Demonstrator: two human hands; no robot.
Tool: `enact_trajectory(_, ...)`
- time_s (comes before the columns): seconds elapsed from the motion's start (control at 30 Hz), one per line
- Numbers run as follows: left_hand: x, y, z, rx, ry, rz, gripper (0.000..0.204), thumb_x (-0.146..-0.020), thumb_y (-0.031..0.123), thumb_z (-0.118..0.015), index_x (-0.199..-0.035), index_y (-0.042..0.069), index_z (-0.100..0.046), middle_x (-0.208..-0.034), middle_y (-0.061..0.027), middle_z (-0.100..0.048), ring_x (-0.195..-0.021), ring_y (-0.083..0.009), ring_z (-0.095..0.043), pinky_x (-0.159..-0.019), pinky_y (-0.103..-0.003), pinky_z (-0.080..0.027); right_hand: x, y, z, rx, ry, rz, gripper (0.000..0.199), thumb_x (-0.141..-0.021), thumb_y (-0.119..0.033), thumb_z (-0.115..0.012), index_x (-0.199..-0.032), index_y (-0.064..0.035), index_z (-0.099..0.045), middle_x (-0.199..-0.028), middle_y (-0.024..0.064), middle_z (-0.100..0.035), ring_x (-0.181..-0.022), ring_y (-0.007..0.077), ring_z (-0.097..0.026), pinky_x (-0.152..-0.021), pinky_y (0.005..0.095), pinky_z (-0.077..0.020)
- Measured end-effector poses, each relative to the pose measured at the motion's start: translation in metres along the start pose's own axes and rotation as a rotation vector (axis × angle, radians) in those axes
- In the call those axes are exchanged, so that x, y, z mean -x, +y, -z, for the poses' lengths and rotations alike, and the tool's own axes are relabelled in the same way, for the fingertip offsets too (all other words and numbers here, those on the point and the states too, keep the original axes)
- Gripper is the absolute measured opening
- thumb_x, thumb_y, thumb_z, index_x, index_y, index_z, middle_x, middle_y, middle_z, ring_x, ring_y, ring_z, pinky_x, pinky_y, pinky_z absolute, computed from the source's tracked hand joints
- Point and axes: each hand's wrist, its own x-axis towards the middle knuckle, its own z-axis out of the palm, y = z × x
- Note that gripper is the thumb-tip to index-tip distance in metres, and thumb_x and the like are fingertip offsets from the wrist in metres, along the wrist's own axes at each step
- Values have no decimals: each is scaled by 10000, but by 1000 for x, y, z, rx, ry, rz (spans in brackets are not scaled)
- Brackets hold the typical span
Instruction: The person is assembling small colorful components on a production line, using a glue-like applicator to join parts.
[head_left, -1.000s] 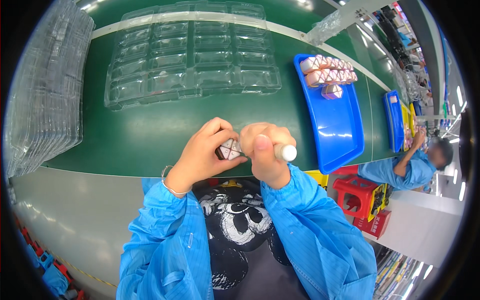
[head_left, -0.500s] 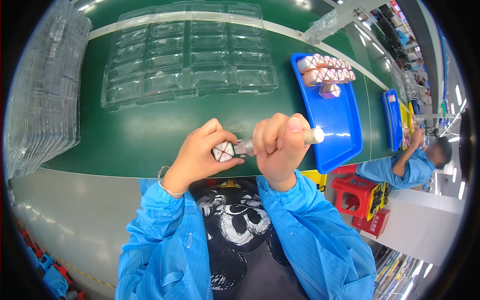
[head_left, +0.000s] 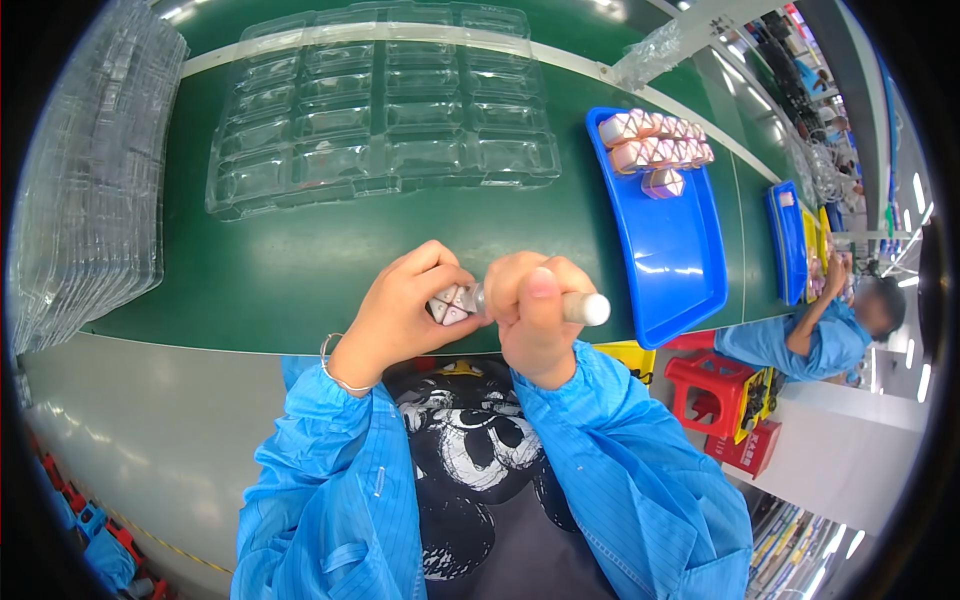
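**A:** What have you got in your hands?

**B:** My left hand (head_left: 400,310) is pinched around a small faceted piece (head_left: 449,303), pale with pinkish faces, held above the near edge of the green table (head_left: 290,270). My right hand (head_left: 535,315) is fisted tight on a slim white-tipped tool (head_left: 585,308), its working end touching the piece.

**A:** Anything different from a moment ago?

**B:** Yes. Half a second back I had the tool lifted and tilted up to the right; now it lies nearly level and my fist has dropped closer in. The piece has stayed between the same fingers. I'd judge I'm still working on this one piece, not done with it.

**A:** And around you?

**B:** Just beyond my hands lies a clear moulded tray (head_left: 380,110) with many compartments, most of which look empty. To my right is a blue tray (head_left: 680,260) with more such pieces (head_left: 655,140) bunched at its far end. Well to my left, a stack of clear trays (head_left: 90,200). Further right, another person in a blue coat (head_left: 800,340) sits by other blue trays, beside a red stool (head_left: 725,385).
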Motion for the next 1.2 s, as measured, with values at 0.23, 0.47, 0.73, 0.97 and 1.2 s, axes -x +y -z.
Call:
enact_trajectory(0.23,1,4,10,223,-46,22,526,-633,142,-818,-1084,19,-578,-993,-104,-624,-902,-273,-631,-765,-330,-506,-5,5,4,9,-25,-37,310,-937,-67,-518,-656,-53,-388,-550,40,-479,-465,102,-398,-423,271,-320)
enact_trajectory(0.47,2,3,15,123,-92,147,504,-582,78,-840,-1035,53,-620,-903,-81,-593,-825,-215,-592,-722,-317,-484,-16,-12,7,-213,54,-29,283,-965,-125,-489,-709,-87,-373,-533,46,-443,-431,101,-365,-390,272,-324)
enact_trajectory(0.73,3,4,6,-40,-17,42,343,-573,167,-858,-816,95,-627,-792,-39,-482,-725,-221,-527,-610,-341,-452,-7,-10,-1,-152,53,-56,294,-963,-124,-500,-694,-77,-389,-548,45,-454,-457,103,-387,-406,272,-332)
enact_trajectory(0.97,4,3,5,-61,-3,32,340,-559,128,-856,-813,66,-639,-797,-36,-489,-729,-200,-510,-627,-316,-442,-3,-5,-2,-122,53,-48,295,-955,-93,-492,-673,-50,-418,-561,42,-466,-467,97,-396,-413,268,-317)
enact_trajectory(1.2,4,3,6,-75,-22,35,365,-593,194,-846,-859,98,-615,-838,-42,-517,-803,-246,-552,-672,-363,-475,5,3,-3,-20,37,-59,317,-933,-51,-492,-628,-32,-410,-563,47,-499,-479,90,-396,-427,272,-312)
